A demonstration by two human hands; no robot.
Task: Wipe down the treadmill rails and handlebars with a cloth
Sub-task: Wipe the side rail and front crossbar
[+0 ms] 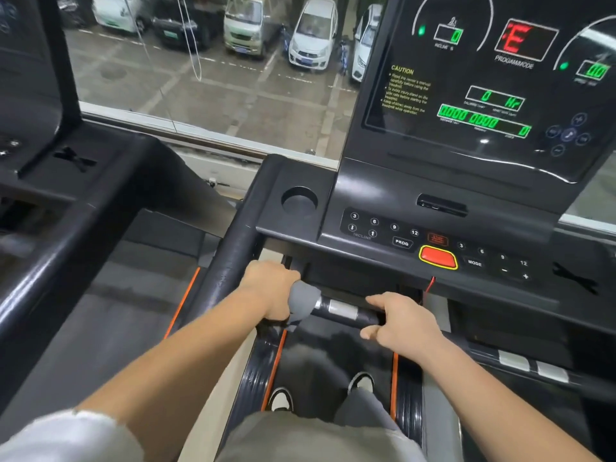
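Observation:
A black front handlebar with a silver sensor band runs across below the treadmill console. My left hand grips a grey cloth wrapped round the bar's left end, where it meets the thick left side rail. My right hand holds the same bar farther right, its fingers curled over it. Both forearms reach forward from the bottom of the view.
The console shows green and red digits, with a button panel and a red stop button under it. A cup holder sits left of the panel. Another treadmill stands at left. My shoes rest on the belt below.

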